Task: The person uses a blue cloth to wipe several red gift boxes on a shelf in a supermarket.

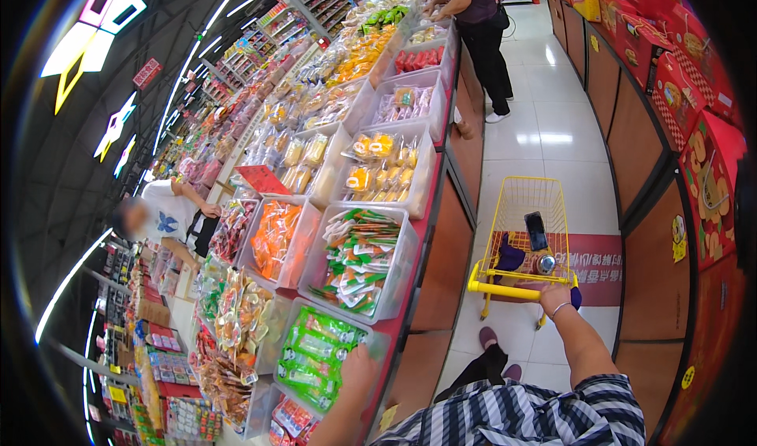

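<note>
My right hand (556, 300) is closed around the yellow handle (508, 290) of a wire shopping cart (529, 197). A smartphone (536, 231), a dark purple cloth item (510, 254) and a container with a shiny round top (545, 263) are in the cart. My left hand (359, 366) is at the right side of a clear plastic bin (378, 351) of green-wrapped snack packets (313, 351); its fingertips are hard to make out, and whether it holds a packet is unclear. Just beyond lies a bin of green, white and orange packets (361, 257).
Bins of wrapped snacks (381, 162) line the display counter. A person in dark clothes (473, 8) stands beside it farther up the aisle. Another person in a white shirt (171, 209) is across the counter. Red gift boxes (709, 180) sit on the right-hand counter. Tiled floor (544, 115) lies between.
</note>
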Demonstrator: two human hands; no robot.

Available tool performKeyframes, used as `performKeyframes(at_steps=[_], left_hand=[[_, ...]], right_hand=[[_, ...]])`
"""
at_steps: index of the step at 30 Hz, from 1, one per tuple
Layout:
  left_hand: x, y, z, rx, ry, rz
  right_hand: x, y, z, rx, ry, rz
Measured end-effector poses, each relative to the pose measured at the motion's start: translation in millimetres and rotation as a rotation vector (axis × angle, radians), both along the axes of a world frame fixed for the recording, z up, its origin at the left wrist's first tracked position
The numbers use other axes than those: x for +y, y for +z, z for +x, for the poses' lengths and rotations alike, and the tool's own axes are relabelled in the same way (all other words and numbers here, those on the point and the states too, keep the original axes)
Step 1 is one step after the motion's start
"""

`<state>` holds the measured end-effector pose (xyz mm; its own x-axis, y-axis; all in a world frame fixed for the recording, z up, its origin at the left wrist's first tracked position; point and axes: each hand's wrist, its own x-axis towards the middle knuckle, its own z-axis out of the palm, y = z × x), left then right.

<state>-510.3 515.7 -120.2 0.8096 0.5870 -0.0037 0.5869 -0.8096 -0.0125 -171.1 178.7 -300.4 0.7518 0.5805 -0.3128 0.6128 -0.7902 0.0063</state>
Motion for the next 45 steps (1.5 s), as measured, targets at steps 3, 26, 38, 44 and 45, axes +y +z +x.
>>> performKeyframes(at_steps=[3, 26, 38, 44, 45], left_hand=[[-1, -5, -3, 0.022, 0.033, -0.035], [1, -8, -10, 0.203, 0.187, -0.077], [-59, 9, 204, 0.989, 0.107, -0.446], [-92, -28, 293, 0.690, 0.341, -0.840], [-90, -22, 312, 0.789, 0.210, -0.788]], right_hand=[[-5, 1, 30, -0.062, 0.066, -0.044], [-26, -23, 306, -0.234, 0.006, -0.017], [-27, -23, 479, -0.179, 0.045, -0.034], [-21, -6, 536, -0.136, -0.010, -0.043], [-20, -5, 547, -0.132, -0.008, -0.047]])
